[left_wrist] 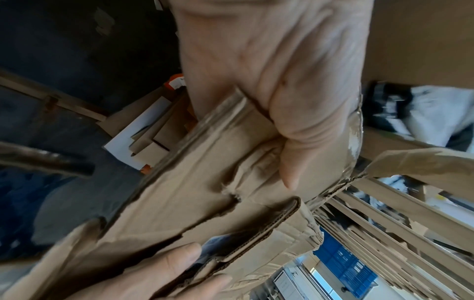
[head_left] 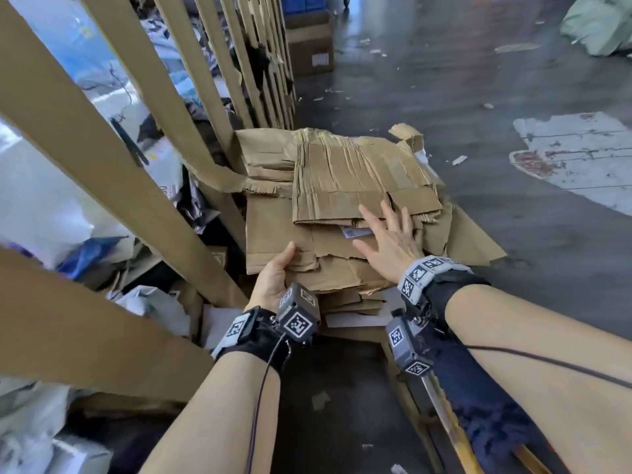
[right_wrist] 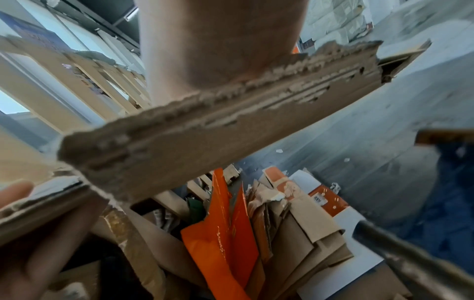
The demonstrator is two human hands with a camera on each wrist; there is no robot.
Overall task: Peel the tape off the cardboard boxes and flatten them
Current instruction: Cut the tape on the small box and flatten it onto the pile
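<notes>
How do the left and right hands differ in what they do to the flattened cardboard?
The left hand grips the stack of flattened cardboard at its near-left corner, thumb on top; the right hand lies flat on top with fingers spread. The left is at the edge, the right further in. Both touch the same stack.

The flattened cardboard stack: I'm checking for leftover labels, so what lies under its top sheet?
Under the top sheet, a white label peeks out beside the right hand; more brown sheets lie below. The rest is covered.
</notes>
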